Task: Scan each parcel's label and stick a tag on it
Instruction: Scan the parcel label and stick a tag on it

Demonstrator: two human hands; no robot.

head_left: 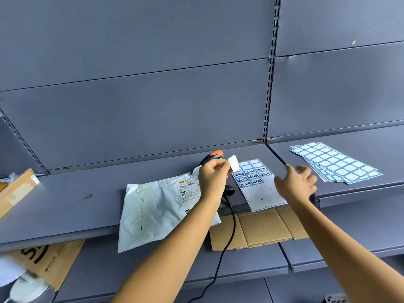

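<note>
One white tag (233,163) was pinched by the left hand (213,178) near one parcel (157,211); the right hand (297,184) was held empty, fingers (290,169) spread.

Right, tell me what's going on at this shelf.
A person is tagging a parcel. The left hand pinches a small white tag in the air above the white parcel, which lies on the shelf with its label facing up. The tag is not stuck on yet. The right hand hovers open over the partly used sticker sheet. The scanner stands behind the left hand, unheld.
</note>
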